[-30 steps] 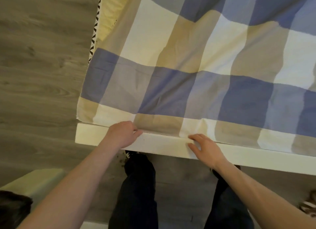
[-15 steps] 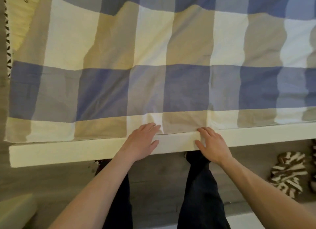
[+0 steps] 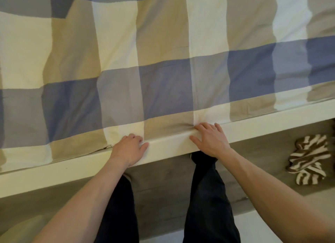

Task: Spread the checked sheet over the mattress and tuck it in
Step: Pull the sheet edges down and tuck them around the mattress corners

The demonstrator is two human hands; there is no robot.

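The checked sheet (image 3: 163,70), in blue, beige, grey and cream squares, lies spread over the mattress and fills the upper view. Its near edge meets the cream bed frame rail (image 3: 253,128). My left hand (image 3: 128,150) rests on the rail, its fingertips pushed into the gap where the sheet edge goes down. My right hand (image 3: 210,139) lies flat on the rail a little to the right, straight fingers pressing the sheet's edge into the gap, thumb on the rail's side. The mattress itself is hidden under the sheet.
My legs in dark trousers (image 3: 208,197) stand against the rail on a grey wood floor (image 3: 163,184). A brown-and-white striped cloth (image 3: 308,161) lies crumpled on the floor at the right. To the left the sheet edge (image 3: 54,152) lies loose on the rail.
I have shifted right along the bed: the bed's left corner has left the view. Both hands moved right along the rail and press the sheet edge at a new spot.
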